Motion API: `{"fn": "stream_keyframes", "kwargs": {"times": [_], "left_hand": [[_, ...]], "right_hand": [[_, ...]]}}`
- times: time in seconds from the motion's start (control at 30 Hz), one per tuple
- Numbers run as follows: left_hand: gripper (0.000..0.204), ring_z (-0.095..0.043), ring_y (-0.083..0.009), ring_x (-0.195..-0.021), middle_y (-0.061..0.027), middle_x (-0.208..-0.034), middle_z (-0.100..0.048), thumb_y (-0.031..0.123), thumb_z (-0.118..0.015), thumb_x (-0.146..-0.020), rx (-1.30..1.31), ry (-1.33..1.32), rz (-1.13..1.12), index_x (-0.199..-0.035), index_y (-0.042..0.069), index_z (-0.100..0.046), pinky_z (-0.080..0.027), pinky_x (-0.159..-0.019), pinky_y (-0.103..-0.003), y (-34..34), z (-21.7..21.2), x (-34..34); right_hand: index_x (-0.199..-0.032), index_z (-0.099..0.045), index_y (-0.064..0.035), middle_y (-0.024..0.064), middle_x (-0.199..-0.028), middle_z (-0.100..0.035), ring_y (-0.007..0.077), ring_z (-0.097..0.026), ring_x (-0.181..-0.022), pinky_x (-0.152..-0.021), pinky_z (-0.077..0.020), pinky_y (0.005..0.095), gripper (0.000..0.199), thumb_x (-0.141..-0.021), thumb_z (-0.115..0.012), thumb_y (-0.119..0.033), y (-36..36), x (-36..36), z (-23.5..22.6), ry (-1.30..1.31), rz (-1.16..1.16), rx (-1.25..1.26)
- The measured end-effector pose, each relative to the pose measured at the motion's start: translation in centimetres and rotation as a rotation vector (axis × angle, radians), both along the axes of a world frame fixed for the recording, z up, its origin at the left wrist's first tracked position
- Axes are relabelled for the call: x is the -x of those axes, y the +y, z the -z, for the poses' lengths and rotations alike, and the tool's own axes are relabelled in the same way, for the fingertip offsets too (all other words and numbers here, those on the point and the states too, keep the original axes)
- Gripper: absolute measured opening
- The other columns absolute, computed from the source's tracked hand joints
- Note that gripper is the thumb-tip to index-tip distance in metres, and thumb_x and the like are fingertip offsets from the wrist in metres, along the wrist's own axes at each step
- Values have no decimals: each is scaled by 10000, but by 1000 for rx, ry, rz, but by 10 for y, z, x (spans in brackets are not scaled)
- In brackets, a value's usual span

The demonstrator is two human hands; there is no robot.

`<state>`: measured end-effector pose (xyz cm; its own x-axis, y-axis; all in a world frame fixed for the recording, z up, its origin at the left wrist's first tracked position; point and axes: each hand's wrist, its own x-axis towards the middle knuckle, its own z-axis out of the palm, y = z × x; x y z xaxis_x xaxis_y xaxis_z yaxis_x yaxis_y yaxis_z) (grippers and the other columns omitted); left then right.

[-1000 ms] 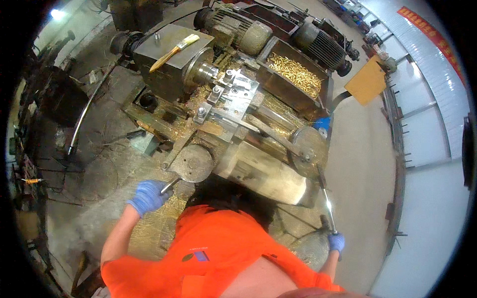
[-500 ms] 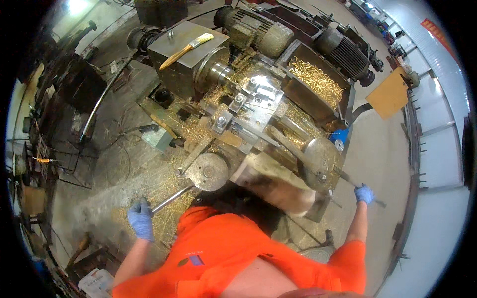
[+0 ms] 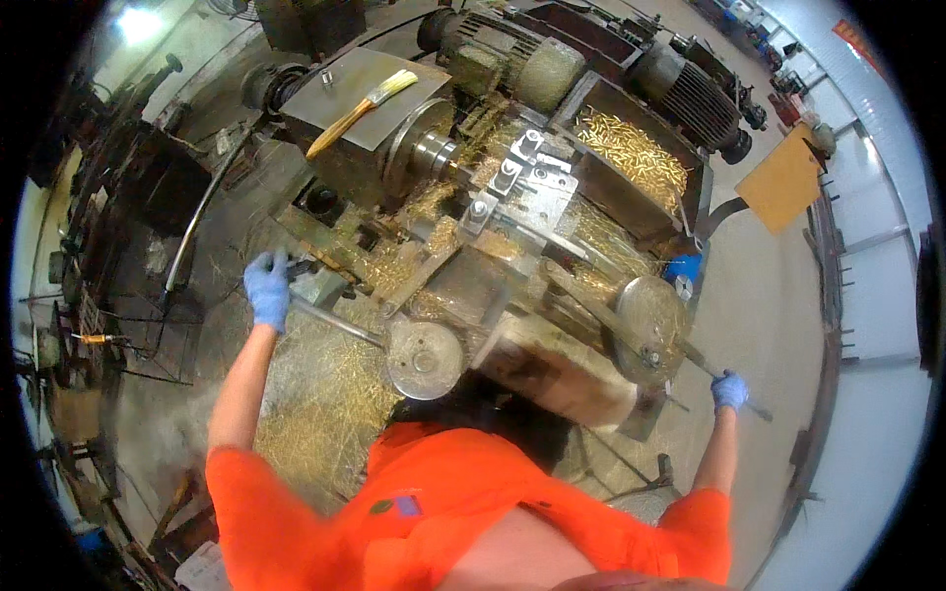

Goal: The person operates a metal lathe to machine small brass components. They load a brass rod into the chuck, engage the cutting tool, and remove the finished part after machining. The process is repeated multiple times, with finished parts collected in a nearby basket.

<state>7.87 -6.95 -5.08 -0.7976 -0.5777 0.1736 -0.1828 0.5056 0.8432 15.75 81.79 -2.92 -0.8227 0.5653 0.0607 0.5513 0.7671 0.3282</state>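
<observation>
Both my hands wear blue gloves. My left hand [image 3: 266, 292] is closed at the outer end of a metal lever [image 3: 340, 324], which runs to a round hub [image 3: 424, 361] on the machine's near left side. My right hand [image 3: 729, 391] grips a long dark lever [image 3: 702, 362] leading to a larger round disc [image 3: 652, 328] on the right. Between them, a tool slide with clamped blocks [image 3: 506, 177] sits beside the bright spindle nose [image 3: 435, 153]. Gold-coloured chips lie around the slide.
A wood-handled brush [image 3: 363, 111] lies on the headstock [image 3: 345, 89]. Behind the slide, a metal trough [image 3: 702, 187] holds many small brass-coloured parts [image 3: 631, 153]. Motors [image 3: 688, 97] stand at the back. A tan board [image 3: 783, 182] is at the right, and shavings [image 3: 320, 404] litter the floor.
My left hand has swung its lever forward, away from me, and the hub has turned. The tool blocks have shifted relative to the spindle. My right hand stays on its lever, barely moved.
</observation>
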Motion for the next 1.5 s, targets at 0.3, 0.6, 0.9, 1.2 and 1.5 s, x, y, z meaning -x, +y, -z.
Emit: {"fn": "stream_keyframes", "kwargs": {"times": [0.3,0.6,0.9,1.2,1.5], "left_hand": [[278,-452,-87,-422,-12,-548,-549,253,-596,-859,-218,-39,168,-742,4,-633,-353,-404,-253,17,-19,78],[299,-453,-90,-427,-12,-522,-519,260,-621,-838,-250,11,144,-704,-8,-625,-370,-421,-258,13,-22,81],[294,-460,-94,-451,-15,-549,-554,276,-626,-830,-179,-5,136,-743,-4,-648,-380,-449,-264,22,-17,74],[373,-580,-132,-776,-91,-896,-658,317,-596,-839,-241,-83,312,-980,-27,-624,-454,-714,-289,-15,6,61],[300,-619,-323,-760,-132,-815,-647,357,-574,-748,934,-733,499,-930,126,-634,-483,-641,-418,-43,61,36]], "right_hand": [[-767,-656,-41,211,-753,-618,370,-617,-700,-623,-483,439,301,-705,-588,-328,-114,-113,-15,6,159,247],[-776,-664,-53,193,-727,-628,354,-619,-677,-639,-482,435,379,-686,-653,-421,-166,-132,-18,79,231,321],[-938,-674,-135,157,-833,-652,342,-628,-741,-671,-488,440,354,-741,-575,-413,-72,-35,-18,-50,65,58],[-1288,-399,-43,180,-1260,-463,347,-411,-1181,-1041,-253,434,737,-677,-659,-363,-123,29,-27,162,-191,-25],[-960,-662,-52,154,-902,-652,310,-610,-859,-840,-451,390,454,-651,-695,-383,-147,-92,31,248,-92,555]]}}
